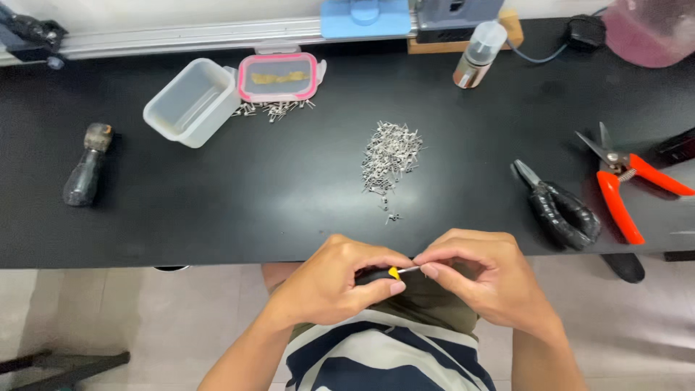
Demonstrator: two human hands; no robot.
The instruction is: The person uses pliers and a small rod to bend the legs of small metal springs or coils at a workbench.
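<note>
Both our hands meet just below the black table's (217, 210) near edge: our left hand (337, 286) pinches a small yellow piece (394, 273) between thumb and forefinger, and our right hand (481, 279) grips the thin metal pin (410, 269) sticking out of it. Beyond them lies a heap of small metal pins (389, 156), with black-wrapped pliers (561, 210) and orange-handled snips (622, 181) off to the right.
</note>
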